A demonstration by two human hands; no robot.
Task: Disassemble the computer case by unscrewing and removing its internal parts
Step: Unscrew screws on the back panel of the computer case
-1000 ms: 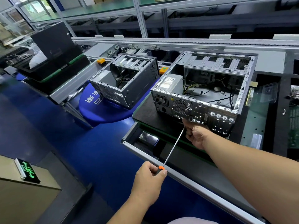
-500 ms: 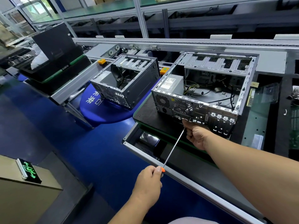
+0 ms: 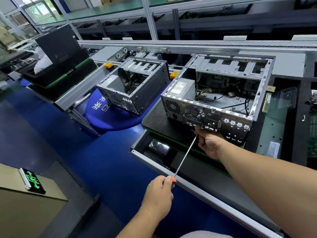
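Left hand grips orange-handled long-shaft screwdriver; right hand pinches its shaft at open grey metal computer case's rear panel.

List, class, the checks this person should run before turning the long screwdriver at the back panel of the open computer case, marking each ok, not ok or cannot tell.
1. Handle gripped: left hand holds the orange handle of the long screwdriver. Ok.
2. Shaft steadied: right hand is curled round the shaft near the tip. Ok.
3. Tip seated in a screw head: hidden by the right hand. Cannot tell.
4. Computer case standing flat on the black mat. Ok.
5. Loose cables inside the case lie away from the back panel. Ok.
6. Case held against sliding: neither hand is on it. Not ok.
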